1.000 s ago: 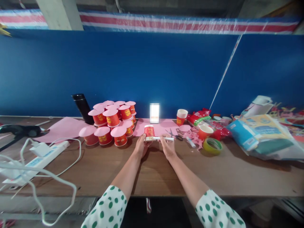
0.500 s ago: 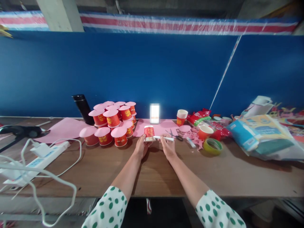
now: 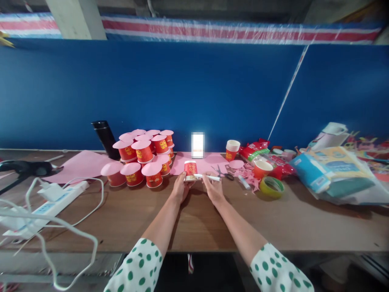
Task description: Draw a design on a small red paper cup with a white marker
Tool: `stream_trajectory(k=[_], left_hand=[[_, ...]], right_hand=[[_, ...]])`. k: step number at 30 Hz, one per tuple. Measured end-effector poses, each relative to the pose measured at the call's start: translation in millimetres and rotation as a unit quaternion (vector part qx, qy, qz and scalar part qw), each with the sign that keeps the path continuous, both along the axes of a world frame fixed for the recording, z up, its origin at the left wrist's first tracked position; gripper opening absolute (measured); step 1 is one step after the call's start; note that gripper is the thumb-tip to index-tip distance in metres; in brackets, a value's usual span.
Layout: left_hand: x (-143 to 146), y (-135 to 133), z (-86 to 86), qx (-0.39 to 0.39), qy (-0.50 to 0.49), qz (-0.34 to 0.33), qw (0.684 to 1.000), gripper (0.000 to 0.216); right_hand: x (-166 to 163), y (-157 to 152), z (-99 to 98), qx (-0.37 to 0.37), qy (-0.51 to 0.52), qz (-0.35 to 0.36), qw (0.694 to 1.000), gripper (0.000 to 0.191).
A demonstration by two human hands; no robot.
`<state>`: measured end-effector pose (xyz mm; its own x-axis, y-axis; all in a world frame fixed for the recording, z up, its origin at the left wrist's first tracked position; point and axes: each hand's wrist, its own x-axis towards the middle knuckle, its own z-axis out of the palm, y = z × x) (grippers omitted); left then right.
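Observation:
Near the middle of the table my left hand [image 3: 181,188] grips a red paper cup [image 3: 191,167] with gold print and pale rims. In my right hand [image 3: 214,187] is a slim white pen [image 3: 209,177], pinched between the fingers and lying nearly level. Its left end meets the lower part of the cup; whether it touches I cannot tell. Scissors [image 3: 225,175] lie just beyond my right hand on a pink sheet [image 3: 178,164]. To the left stand several red cups [image 3: 133,177] topped with pink paper discs [image 3: 111,168], some stacked in two tiers.
A cup stack [image 3: 232,151], pink scraps [image 3: 249,175], a glue stick [image 3: 244,182], an orange-red cup [image 3: 263,169] and a tape roll [image 3: 272,187] sit right. Farther right is a plastic pack [image 3: 331,170]. Leftward are a power strip [image 3: 47,209] with cables and a black flask [image 3: 106,140].
The pen and my right hand have shifted slightly left. My left hand still holds the cup in nearly the same place.

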<state>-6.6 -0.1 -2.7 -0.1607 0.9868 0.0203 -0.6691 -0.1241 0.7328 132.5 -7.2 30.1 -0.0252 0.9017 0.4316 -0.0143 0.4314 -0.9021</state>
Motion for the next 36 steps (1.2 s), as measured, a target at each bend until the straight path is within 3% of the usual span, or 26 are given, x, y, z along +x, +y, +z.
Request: stream_trajectory(k=[36], left_hand=[[-1,-1,0.0,0.001,0.003,0.011,1.0,0.03]], right_hand=[[0,4,-8.9,-0.002,0.009,0.006,1.0,0.024]])
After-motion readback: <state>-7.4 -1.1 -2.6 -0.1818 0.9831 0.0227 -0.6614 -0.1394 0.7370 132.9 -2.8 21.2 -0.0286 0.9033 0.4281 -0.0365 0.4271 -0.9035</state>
